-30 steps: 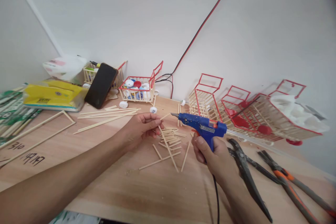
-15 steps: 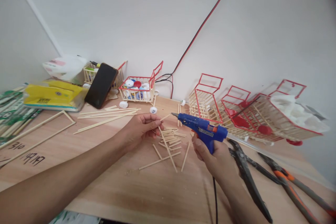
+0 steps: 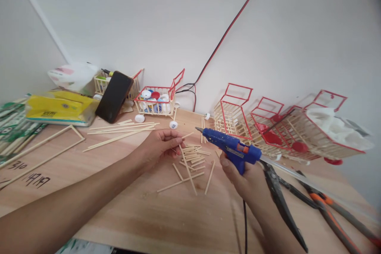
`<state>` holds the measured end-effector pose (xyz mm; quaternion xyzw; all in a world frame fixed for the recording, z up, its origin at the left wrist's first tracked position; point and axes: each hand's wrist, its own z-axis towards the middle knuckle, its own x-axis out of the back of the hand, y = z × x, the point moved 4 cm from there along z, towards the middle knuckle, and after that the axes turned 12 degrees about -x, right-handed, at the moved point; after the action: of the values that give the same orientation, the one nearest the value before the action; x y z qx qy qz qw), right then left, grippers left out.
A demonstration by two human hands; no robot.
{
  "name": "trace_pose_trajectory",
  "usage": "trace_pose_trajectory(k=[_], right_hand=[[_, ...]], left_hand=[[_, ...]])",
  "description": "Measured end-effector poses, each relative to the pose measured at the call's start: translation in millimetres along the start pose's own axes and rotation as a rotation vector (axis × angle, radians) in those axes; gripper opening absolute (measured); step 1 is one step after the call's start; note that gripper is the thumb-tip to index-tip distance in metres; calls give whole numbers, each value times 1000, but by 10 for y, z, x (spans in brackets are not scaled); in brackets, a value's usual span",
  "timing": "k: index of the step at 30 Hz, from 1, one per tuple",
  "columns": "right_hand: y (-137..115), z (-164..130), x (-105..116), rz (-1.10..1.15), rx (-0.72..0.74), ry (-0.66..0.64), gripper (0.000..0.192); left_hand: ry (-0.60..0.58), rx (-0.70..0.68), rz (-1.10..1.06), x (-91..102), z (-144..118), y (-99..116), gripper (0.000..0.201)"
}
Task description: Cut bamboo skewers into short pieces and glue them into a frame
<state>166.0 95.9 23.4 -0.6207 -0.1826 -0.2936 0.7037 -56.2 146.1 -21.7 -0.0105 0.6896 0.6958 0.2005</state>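
Between thumb and fingers, my left hand [image 3: 162,145] pinches a thin wooden stick [image 3: 188,170] that slants down toward me, with a short stick end pointing right from the same fingertips. Whether these two pieces are joined, I cannot tell. My right hand [image 3: 242,174] is wrapped round the handle of a blue hot glue gun [image 3: 232,145]. Its nozzle points left, a small gap from the short stick end. Several cut wooden sticks [image 3: 195,152] lie on the table below and between my hands.
Long sticks [image 3: 122,133] and a stick frame [image 3: 71,131] lie at left, near a phone [image 3: 114,97] and a yellow packet [image 3: 59,107]. Small stick carts, one full of bottle caps [image 3: 156,101], others at right [image 3: 232,119], line the wall. Pliers [image 3: 279,198] lie beside my right arm.
The glue gun has moved slightly right and its nozzle sits farther from the short stick end. The stick in my left hand has swung a little to the left.
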Motion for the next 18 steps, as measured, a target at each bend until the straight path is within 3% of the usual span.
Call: trace_pose_trajectory(k=[11, 18], right_hand=[[138, 53, -74, 187, -170, -245, 40], [130, 85, 1, 126, -178, -46, 45]], left_hand=[[-8, -39, -99, 3, 9, 70, 23], [-48, -30, -104, -25, -17, 107, 24]])
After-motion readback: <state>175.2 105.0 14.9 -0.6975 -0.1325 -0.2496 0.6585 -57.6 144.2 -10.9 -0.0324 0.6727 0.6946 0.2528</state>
